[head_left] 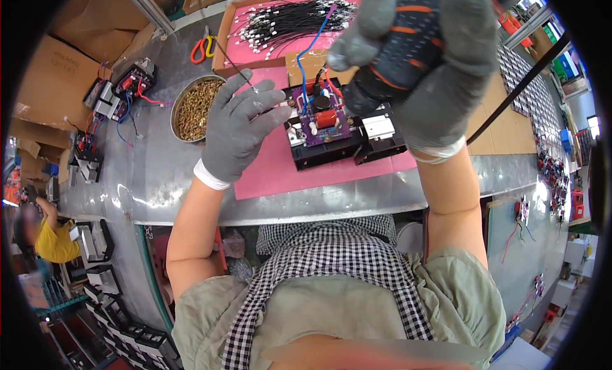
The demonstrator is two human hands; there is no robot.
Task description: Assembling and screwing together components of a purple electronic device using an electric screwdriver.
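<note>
My right hand (440, 83), in a grey glove, is wrapped round a black power screwdriver (408, 45) with orange stripes. The tool's dark nose is low over the right side of a purple circuit board (312, 134). This board, with a red component, sits on a black-and-silver housing (328, 154); a blue wire (308, 58) and a red wire rise from it. My left hand (239, 131), also gloved, is left of the board, fingertips near its edge. Its fingers hold a thin black cable (231, 63) with a small white connector.
A pink sheet (261, 179) lies under the housing. Around it are a round tin of brass screws (197, 108), scissors (203, 48) and a box of black cables (280, 26). Finished-looking assemblies (134, 80) stand at left. A black cord (519, 89) crosses at right; a person in yellow (57, 239) is far left.
</note>
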